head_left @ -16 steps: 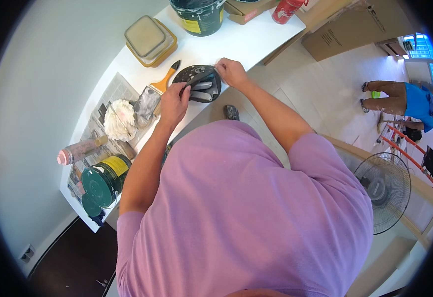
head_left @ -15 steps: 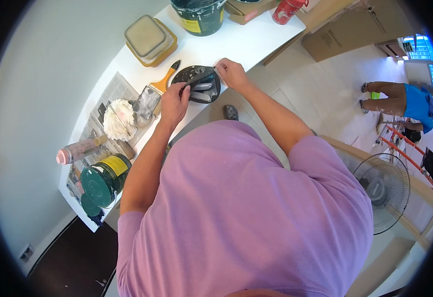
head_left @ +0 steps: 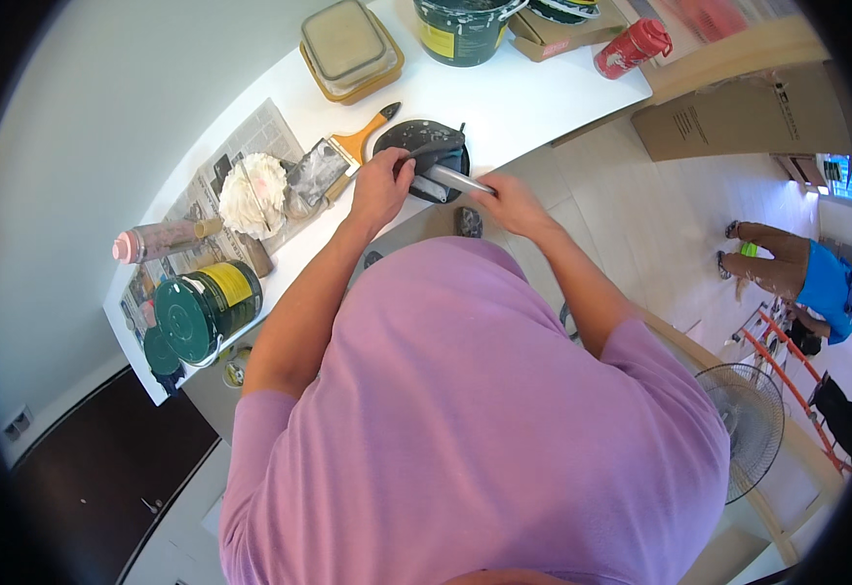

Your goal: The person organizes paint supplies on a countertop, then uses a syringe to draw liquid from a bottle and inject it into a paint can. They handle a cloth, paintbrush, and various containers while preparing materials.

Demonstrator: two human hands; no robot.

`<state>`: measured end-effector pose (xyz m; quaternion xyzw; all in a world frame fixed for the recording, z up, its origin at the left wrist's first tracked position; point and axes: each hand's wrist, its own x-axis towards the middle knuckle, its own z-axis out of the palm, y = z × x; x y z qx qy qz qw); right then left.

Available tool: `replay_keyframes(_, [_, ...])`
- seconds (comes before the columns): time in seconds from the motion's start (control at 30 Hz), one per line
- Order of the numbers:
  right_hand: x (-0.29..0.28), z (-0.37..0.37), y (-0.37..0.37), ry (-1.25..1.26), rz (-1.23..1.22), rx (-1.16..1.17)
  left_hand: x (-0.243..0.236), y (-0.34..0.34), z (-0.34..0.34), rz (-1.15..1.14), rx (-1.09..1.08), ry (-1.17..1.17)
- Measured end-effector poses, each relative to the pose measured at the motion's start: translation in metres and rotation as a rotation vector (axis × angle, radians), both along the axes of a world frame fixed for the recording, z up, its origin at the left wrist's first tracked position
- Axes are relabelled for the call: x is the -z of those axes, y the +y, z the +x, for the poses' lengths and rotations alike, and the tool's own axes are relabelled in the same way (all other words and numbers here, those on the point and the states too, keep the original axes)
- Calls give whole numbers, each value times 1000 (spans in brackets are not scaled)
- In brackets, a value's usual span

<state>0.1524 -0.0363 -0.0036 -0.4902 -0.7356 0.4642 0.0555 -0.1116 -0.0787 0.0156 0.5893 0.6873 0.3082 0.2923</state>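
A dark, paint-spotted pouch (head_left: 399, 135) lies at the front edge of the white table, its mouth lifted. My left hand (head_left: 383, 191) is closed on the raised edge of the pouch, with thumb and fingers pinched. A straight silver metal tool (head_left: 459, 179) sticks out of the pouch; its exact kind is hidden by the pouch and fingers. My right hand (head_left: 516, 206) grips the tool's outer end. Other greyish pieces show inside the pouch. Just left of it lies a wide paintbrush (head_left: 364, 136) with an orange handle.
Around the white table (head_left: 553, 102) stand a green bucket (head_left: 460, 39), a lidded plastic box (head_left: 351, 51), a red bottle (head_left: 631, 47), a white fluffy clump (head_left: 253, 197), a pink bottle (head_left: 153, 241) and a green tub (head_left: 209, 304). A fan (head_left: 741, 429) and another person (head_left: 829, 280) are at right.
My right hand has moved from the pouch's far rim toward me and now holds the silver tool, partly drawn out. My left hand stays on the pouch. The view has shifted.
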Motion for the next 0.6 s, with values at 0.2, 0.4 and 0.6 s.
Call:
replay_keyframes(0.2, [-46, 54, -14, 494, -668, 167, -19, -34, 14, -65, -162, -314])
replay_keyframes(0.4, [-50, -37, -24, 836, -1183, -34, -73, -77, 18, -63, -300, -1160])
replay_keyframes(0.6, [-76, -116, -72, 663, -765, -328, -83, -152, -8, 138, -561, -881])
